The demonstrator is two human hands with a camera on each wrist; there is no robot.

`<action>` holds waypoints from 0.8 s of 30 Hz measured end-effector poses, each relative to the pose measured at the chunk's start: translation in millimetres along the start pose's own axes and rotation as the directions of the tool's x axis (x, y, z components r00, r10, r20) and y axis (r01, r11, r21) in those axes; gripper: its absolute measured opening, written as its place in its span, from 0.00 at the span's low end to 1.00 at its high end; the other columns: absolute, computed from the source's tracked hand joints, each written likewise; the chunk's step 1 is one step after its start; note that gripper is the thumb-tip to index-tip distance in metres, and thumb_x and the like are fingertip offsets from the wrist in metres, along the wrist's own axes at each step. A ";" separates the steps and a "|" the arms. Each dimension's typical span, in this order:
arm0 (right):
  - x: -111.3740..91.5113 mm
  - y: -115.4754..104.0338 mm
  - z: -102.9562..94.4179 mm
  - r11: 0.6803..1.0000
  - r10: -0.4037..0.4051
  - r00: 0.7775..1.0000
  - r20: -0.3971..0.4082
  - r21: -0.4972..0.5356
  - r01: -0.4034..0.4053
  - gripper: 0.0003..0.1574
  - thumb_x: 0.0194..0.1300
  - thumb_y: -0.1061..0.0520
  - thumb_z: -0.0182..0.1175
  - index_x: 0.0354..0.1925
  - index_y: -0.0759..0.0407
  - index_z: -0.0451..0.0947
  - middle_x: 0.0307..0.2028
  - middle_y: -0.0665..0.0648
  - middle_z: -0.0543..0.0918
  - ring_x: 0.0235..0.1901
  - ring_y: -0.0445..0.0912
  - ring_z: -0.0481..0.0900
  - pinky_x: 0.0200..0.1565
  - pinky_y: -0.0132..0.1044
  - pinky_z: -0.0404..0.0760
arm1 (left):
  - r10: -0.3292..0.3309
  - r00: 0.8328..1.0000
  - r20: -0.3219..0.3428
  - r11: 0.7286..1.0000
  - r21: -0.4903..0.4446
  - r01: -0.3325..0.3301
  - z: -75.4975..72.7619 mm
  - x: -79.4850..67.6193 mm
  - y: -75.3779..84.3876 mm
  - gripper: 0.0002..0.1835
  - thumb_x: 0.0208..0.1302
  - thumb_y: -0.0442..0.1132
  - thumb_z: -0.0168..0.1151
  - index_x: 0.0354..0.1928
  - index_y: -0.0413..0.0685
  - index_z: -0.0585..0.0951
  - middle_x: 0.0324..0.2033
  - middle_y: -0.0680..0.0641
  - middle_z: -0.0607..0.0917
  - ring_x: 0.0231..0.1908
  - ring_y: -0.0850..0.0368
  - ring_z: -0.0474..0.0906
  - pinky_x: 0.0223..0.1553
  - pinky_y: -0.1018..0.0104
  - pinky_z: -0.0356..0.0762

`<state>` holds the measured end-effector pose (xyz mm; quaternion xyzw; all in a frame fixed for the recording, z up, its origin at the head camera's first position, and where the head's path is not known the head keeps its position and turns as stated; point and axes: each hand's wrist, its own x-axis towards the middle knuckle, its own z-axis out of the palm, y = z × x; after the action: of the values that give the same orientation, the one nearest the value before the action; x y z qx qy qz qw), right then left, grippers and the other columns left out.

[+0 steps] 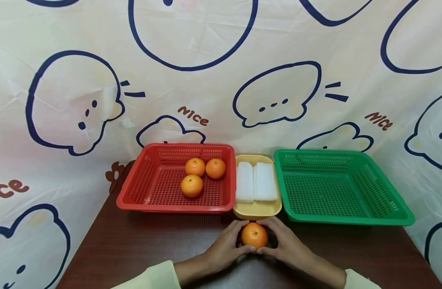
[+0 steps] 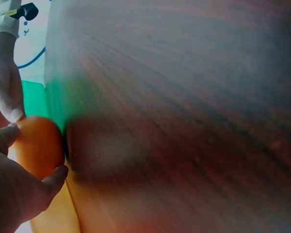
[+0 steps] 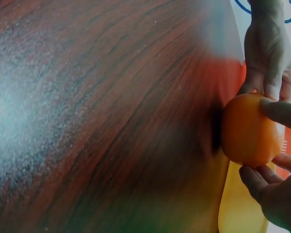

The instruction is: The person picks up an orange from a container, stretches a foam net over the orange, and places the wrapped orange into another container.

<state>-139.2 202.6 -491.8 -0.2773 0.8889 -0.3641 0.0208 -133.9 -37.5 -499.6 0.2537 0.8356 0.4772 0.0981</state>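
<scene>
Between both hands, close over the dark table, is one orange point(image 1: 255, 236), its stem end facing up. My left hand point(image 1: 226, 245) grips it from the left, with thumb at the near side and fingers at the far side. From the right, my right hand point(image 1: 288, 245) holds the same fruit in a matching way, and the two thumb tips come close together in front of it. In the right wrist view, fingertips sit against the smooth skin of the orange point(image 3: 252, 130). The left wrist view shows the left thumb and a fingertip on the orange point(image 2: 39, 145).
Behind the hands stands a yellow tray point(image 1: 255, 209) holding two stacks of white foam net sleeves point(image 1: 244, 182). On its left, a red basket point(image 1: 152, 206) contains three oranges point(image 1: 192, 186). A green basket point(image 1: 351, 220) stands on its right. A printed cloth hangs behind.
</scene>
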 end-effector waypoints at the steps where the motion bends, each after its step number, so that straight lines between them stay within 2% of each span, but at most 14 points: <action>1: 0.1 -0.1 0.2 1.000 -0.003 1.000 -0.001 -0.013 0.003 0.40 0.59 0.38 0.74 0.64 0.48 0.72 0.60 0.50 0.75 0.56 0.44 0.79 0.54 0.40 0.84 | -0.003 1.000 -0.001 1.000 0.001 0.003 0.1 -0.2 -0.2 0.37 0.67 0.53 0.69 0.72 0.48 0.69 0.61 0.50 0.76 0.57 0.64 0.75 0.59 0.66 0.77; 6: 1.5 -0.5 1.1 0.998 -0.005 1.000 0.001 -0.055 0.005 0.40 0.58 0.37 0.74 0.63 0.47 0.72 0.58 0.48 0.75 0.54 0.42 0.78 0.54 0.40 0.84 | -0.013 1.000 -0.005 1.000 -0.010 0.013 1.4 -1.9 -2.6 0.38 0.67 0.53 0.69 0.73 0.45 0.68 0.62 0.49 0.76 0.57 0.63 0.75 0.59 0.66 0.78; 14: 2.3 -2.3 0.5 0.998 0.023 1.000 0.003 -0.063 -0.023 0.40 0.57 0.36 0.74 0.62 0.46 0.72 0.57 0.48 0.75 0.52 0.41 0.78 0.53 0.39 0.84 | -0.016 1.000 0.010 1.000 -0.023 0.016 0.0 0.5 -5.4 0.38 0.67 0.52 0.69 0.74 0.48 0.67 0.63 0.49 0.76 0.58 0.62 0.76 0.59 0.67 0.79; 24: 4.0 -5.8 -0.2 0.994 0.037 0.999 0.019 -0.103 -0.035 0.41 0.56 0.35 0.75 0.61 0.49 0.72 0.56 0.48 0.75 0.52 0.42 0.78 0.52 0.40 0.84 | -0.019 1.000 0.014 1.000 -0.011 0.019 -2.6 1.0 -2.5 0.37 0.67 0.51 0.70 0.72 0.45 0.69 0.62 0.48 0.77 0.58 0.61 0.76 0.60 0.64 0.78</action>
<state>-139.8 197.3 -487.2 -0.2658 0.9110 -0.3146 0.0221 -136.7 -39.9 -500.3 0.2484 0.8347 0.4790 0.1099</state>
